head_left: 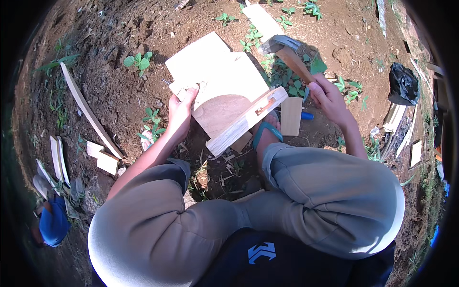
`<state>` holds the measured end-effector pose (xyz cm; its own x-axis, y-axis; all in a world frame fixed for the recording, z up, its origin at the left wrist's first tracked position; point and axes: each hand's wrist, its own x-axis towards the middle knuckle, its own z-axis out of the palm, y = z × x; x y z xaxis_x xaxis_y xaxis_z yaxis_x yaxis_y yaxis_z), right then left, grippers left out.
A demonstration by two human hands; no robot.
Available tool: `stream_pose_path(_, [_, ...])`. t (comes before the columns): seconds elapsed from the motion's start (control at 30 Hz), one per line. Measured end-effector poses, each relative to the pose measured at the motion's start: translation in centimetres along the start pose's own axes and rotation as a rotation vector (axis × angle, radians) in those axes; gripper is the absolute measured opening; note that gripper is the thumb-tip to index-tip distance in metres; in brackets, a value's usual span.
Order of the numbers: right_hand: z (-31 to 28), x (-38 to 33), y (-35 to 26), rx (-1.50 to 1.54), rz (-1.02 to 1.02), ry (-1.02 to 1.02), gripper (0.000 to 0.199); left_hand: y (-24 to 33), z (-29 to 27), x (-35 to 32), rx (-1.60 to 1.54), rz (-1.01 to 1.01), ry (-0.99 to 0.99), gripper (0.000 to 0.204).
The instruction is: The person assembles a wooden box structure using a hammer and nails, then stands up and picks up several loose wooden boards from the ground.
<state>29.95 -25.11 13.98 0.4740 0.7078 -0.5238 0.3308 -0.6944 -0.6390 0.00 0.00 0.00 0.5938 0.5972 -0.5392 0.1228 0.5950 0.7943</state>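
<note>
My right hand [330,99] is closed round the wooden handle of a hammer [297,66]. The hammer's metal head is raised, up and to the left of that hand. In front of my knees is a pale wooden board piece [229,79], made of flat panels. A thick wood strip [246,123] with a rough notch runs along its near right edge. My left hand [180,114] grips the board's left edge, thumb on top; its other fingers are mostly hidden. Thin nail-like bits [166,82] show just beyond that hand, too small to be sure of.
A small wood block [290,117] and a blue cylinder [307,115] lie by my sandalled foot [267,134]. A long curved strip [86,107] and offcuts [106,160] lie on the soil at left. A black plastic bag [404,83] sits at right, near low green plants [353,90].
</note>
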Motion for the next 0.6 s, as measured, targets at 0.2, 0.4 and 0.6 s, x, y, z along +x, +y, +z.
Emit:
stream_pose_path(0.2, [1.1, 1.6, -5.3, -0.363, -0.125, 0.010, 0.034, -1.2, -1.6, -1.0, 0.044, -0.091, 0.013, 0.048])
stream_pose_path(0.4, [1.3, 3.3, -5.2, -0.375, -0.199, -0.004, 0.033, -1.4, -3.0, -1.6, 0.097, -0.168, -0.046, 0.053])
stream_pose_path(0.6, [1.9, 3.5, -4.5, -0.488, -0.248, 0.016, 0.034, -0.4, -2.9, -2.5, 0.099, -0.277, -0.082, 0.056])
